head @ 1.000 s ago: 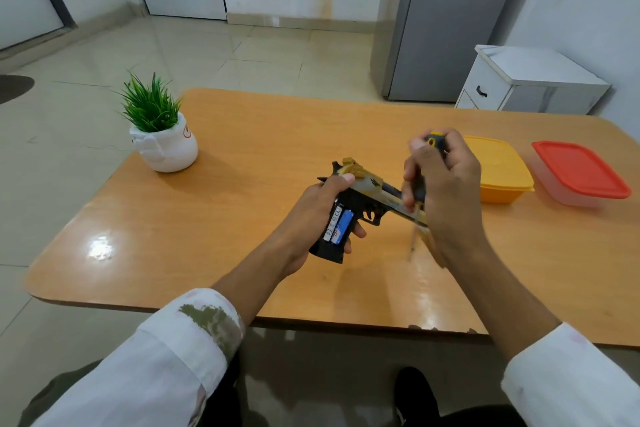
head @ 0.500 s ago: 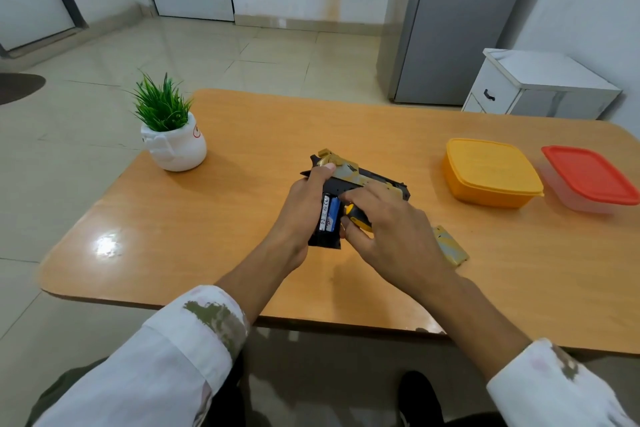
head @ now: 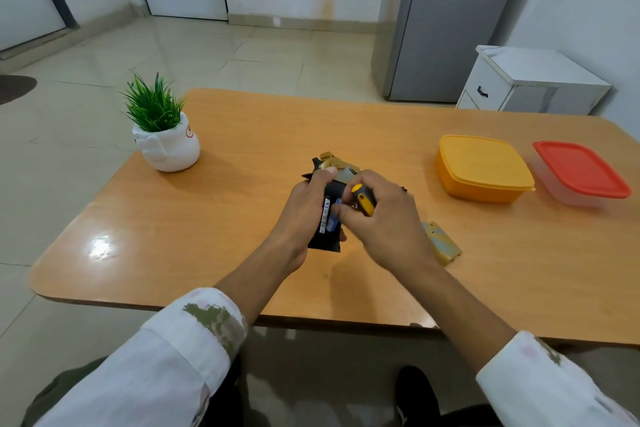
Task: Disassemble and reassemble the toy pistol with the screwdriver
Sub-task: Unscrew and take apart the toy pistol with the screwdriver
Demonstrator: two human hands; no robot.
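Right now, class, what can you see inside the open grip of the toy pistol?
Inside the toy pistol grip sit batteries, white and blue. Both hands, left and right, cover the remainder.

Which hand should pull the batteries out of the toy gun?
Probably the right hand: its fingertips already touch the batteries, though it also holds the screwdriver. The left hand is busy gripping the toy pistol.

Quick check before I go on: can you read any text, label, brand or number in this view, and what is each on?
Nothing can be quoted with confidence.
White and blue battery labels in the open grip of the black and gold toy pistol: small print, too blurred to read.
White ceramic plant pot: a red round mark at its right edge, cut off and unreadable.
Yellow-lidded plastic box and red-lidded plastic box: no text visible.
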